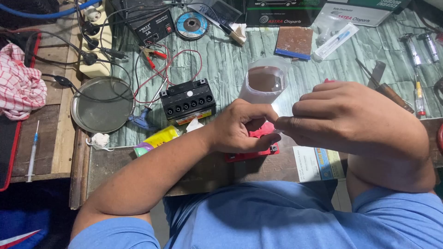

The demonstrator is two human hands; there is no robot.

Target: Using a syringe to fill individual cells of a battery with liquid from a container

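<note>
My left hand [240, 127] and my right hand [350, 115] meet over the front of the bench, fingertips pinched together on a small pale item that is mostly hidden. Under the left hand lies a red flat part [258, 150]. Just behind the hands stands a clear plastic cup [265, 83]. A small black battery [188, 99] with a row of round ports sits to the left, with red wires [177, 60] running to it.
A round metal dish [101, 105] lies at left, a syringe [32, 152] on the wooden ledge, a checked cloth [18, 83] beyond. A black charger box [154, 25], grinding disc [191, 24], brown sanding block [294, 42], screwdrivers [417, 69] and a paper leaflet [318, 163] surround the hands.
</note>
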